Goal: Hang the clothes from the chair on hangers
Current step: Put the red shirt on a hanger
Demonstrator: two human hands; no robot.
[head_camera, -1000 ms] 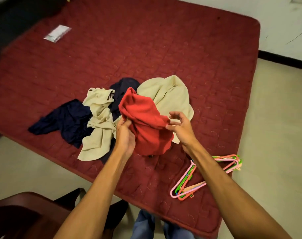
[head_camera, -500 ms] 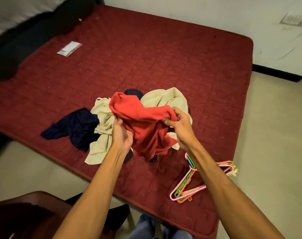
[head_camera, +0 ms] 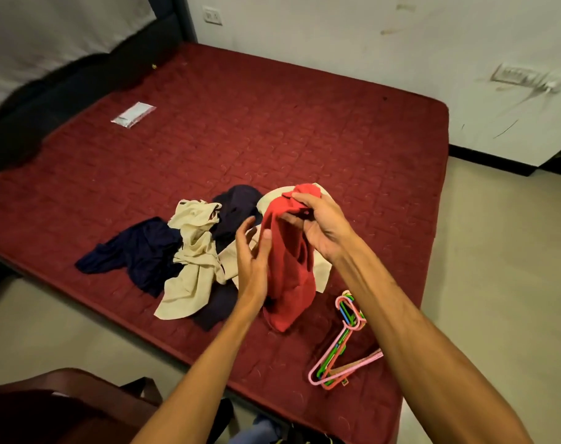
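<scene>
- Red garment (head_camera: pixel 288 283): in the middle of the frame, hanging lengthwise from its top end, with the lower end on or just above the bed (head_camera: pixel 272 123). Half a second ago I had it stretched sideways between both hands; it now hangs from one.
- Right hand (head_camera: pixel 321 225): fingers clamped on the bunched top of the red garment, raised higher in the frame than before.
- Left hand (head_camera: pixel 253 257): it has let go. The fingers are spread and apart, and the thumb lies against the garment's left edge without gripping.
- Hangers (head_camera: pixel 340 357): a pink, green and orange bundle on the bed, lower right of centre, just beside the garment's hanging end and untouched.
- Remaining clothes: beige pieces (head_camera: pixel 192 267) and navy pieces (head_camera: pixel 141 251) lie heaped on the bed, left of centre. Part of the chair (head_camera: pixel 55 408) shows at the lower left corner.
- Meaning for the task: I judge that I am still sorting out the first garment, looking for its neck or shoulder. With the left hand free, it could feel for the opening or reach across for a hanger. Nothing is hung yet.
</scene>
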